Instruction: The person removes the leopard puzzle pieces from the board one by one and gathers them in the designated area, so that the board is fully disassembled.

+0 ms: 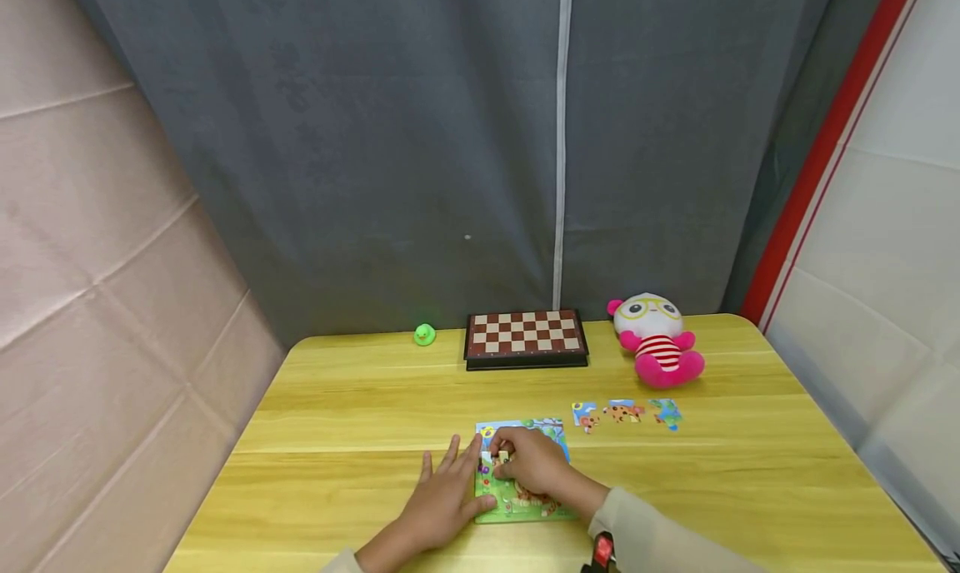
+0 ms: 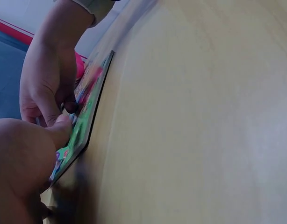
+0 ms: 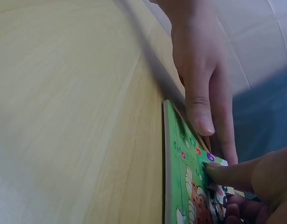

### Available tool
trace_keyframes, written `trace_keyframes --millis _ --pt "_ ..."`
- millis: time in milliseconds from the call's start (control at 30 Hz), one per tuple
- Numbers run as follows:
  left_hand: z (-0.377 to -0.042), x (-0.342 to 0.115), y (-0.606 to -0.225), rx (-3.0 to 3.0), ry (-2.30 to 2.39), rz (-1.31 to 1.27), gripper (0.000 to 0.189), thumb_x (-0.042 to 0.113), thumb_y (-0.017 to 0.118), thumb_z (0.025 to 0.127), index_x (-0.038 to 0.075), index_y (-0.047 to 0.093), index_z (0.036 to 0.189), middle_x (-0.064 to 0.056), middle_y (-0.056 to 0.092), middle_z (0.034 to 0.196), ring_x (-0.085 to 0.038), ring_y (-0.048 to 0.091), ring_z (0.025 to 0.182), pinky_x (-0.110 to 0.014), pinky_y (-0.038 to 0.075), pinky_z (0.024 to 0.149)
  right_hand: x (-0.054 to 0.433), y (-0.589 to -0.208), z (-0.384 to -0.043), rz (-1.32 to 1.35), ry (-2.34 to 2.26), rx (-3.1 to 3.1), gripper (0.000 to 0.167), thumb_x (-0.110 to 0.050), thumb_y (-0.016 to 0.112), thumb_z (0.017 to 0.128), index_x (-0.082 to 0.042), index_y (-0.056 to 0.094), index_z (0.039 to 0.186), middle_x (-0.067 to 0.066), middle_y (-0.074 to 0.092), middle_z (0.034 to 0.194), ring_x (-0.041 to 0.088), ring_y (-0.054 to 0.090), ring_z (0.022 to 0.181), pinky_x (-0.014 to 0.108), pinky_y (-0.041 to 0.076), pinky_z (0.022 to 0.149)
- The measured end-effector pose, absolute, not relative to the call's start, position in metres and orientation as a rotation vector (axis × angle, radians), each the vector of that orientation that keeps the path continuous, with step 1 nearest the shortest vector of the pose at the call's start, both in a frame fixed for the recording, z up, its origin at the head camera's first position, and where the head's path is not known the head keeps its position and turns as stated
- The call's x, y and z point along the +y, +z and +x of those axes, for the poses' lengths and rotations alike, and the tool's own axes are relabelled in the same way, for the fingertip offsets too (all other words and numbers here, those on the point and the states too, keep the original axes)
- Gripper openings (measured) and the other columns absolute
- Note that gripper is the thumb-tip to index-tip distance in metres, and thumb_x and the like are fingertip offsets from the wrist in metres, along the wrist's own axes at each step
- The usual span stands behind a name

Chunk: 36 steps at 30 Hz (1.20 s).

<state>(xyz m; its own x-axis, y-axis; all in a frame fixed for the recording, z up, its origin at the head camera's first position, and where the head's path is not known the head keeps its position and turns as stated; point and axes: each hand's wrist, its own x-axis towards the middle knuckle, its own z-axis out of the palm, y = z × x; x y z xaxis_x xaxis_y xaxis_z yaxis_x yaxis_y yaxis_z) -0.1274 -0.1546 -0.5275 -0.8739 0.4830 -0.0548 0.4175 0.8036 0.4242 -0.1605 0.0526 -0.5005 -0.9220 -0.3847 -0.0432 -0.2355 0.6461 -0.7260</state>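
Note:
A flat jigsaw puzzle board (image 1: 510,513) with a green, flowery animal picture lies near the front of the table. My left hand (image 1: 442,502) rests at the board's left side, fingers spread and fairly straight, its thumb over the lower left part. Above the board's upper left, my right hand (image 1: 534,460) pinches a small puzzle piece (image 3: 223,190) between thumb and fingers, low against the picture. The fingers hide much of that piece. Some of the spotted animal picture (image 3: 198,200) shows beside the thumb in the right wrist view.
Three loose puzzle pieces or clusters (image 1: 622,411) lie to the board's right. Farther back are a green rubber duck (image 1: 424,335), a checkered chessboard (image 1: 527,336) and a pink panda plush (image 1: 660,344). A grey curtain (image 1: 412,181) hangs behind the wooden table (image 1: 337,440).

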Motion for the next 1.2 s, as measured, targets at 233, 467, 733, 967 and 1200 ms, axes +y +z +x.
trace_keyframes --millis 233,467,733,967,1200 --pt "-0.125 -0.152 -0.534 2.889 0.553 0.651 0.087 0.057 0.054 0.101 0.008 0.022 0.164 -0.009 0.022 0.17 -0.036 0.015 0.158 -0.075 0.008 0.118 0.054 -0.502 -0.162 -0.524 -1.172 2.651 0.019 -0.016 0.087 0.082 -0.018 0.069 0.091 -0.007 0.057 0.075 0.01 0.048 0.064 0.028 0.039 0.056" --pt "-0.125 -0.153 -0.534 2.879 0.493 0.657 0.086 0.061 0.05 0.101 0.005 0.027 0.163 -0.01 0.015 0.172 -0.034 0.013 0.158 -0.074 0.01 0.119 0.057 -0.501 -0.162 -0.527 -1.216 2.615 0.015 -0.013 0.085 0.084 -0.017 0.07 0.087 -0.008 0.059 0.074 0.01 0.051 0.064 0.028 0.041 0.058" --pt "-0.125 -0.153 -0.533 2.868 0.43 0.677 0.085 0.061 0.046 0.102 0.005 0.025 0.163 -0.011 0.014 0.172 -0.034 0.012 0.159 -0.075 0.012 0.118 0.059 -0.504 -0.165 -0.519 -1.284 2.556 0.014 -0.012 0.083 0.085 -0.016 0.07 0.086 -0.007 0.06 0.071 0.01 0.052 0.063 0.028 0.043 0.057" --pt "-0.126 -0.153 -0.533 2.867 0.414 0.677 0.086 0.062 0.045 0.103 0.005 0.024 0.163 -0.01 0.012 0.173 -0.034 0.011 0.159 -0.074 0.011 0.119 0.062 -0.504 -0.166 -0.512 -1.37 2.514 0.011 -0.012 0.081 0.088 -0.013 0.071 0.089 -0.005 0.055 0.065 0.009 0.046 0.057 0.023 0.039 0.053" --pt "-0.126 -0.152 -0.531 2.854 0.412 0.674 0.085 0.062 0.045 0.103 0.006 0.024 0.164 -0.01 0.011 0.173 -0.034 0.01 0.159 -0.074 0.011 0.119 0.065 -0.503 -0.166 -0.457 -1.449 2.468 0.014 -0.011 0.08 0.089 -0.011 0.068 0.096 -0.004 0.052 0.064 0.008 0.044 0.055 0.022 0.038 0.051"
